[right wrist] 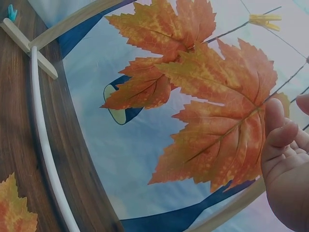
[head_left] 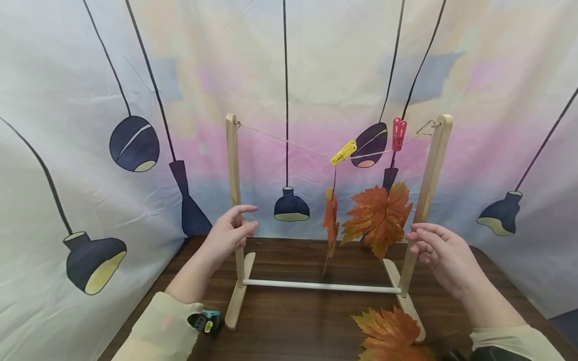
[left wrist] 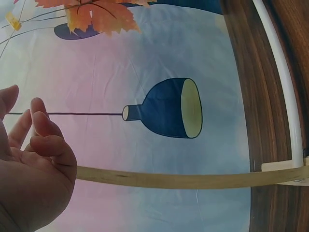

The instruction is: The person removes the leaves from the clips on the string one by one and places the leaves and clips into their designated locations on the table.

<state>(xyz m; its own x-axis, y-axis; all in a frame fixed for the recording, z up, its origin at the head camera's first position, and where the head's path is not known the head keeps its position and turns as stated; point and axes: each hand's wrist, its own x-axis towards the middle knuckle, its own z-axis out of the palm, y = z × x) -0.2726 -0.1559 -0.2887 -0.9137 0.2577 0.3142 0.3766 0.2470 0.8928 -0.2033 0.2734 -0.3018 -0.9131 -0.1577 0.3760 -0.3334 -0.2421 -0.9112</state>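
Observation:
My left hand (head_left: 228, 233) is beside the left post of a wooden stand (head_left: 234, 175), fingers loosely bent, holding nothing. Two orange artificial maple leaves hang from the stand's string (head_left: 289, 144). A yellow clothespin (head_left: 344, 152) clips the nearly edge-on leaf (head_left: 331, 215) by its stem. Below the red clothespin (head_left: 399, 134), the other leaf (head_left: 379, 215) faces me broadside. My right hand (head_left: 444, 255) is by the right post, close to that leaf's edge; its fingers are relaxed, with nothing seen in them. Whether a fingertip touches the leaf I cannot tell.
Another maple leaf (head_left: 390, 333) lies on the dark wooden table (head_left: 289, 326) near the stand's right foot. A white rod (head_left: 320, 286) joins the posts low down. One teal clothespin (right wrist: 11, 12) is by the left foot. Behind hangs a lamp-printed cloth (head_left: 253, 65).

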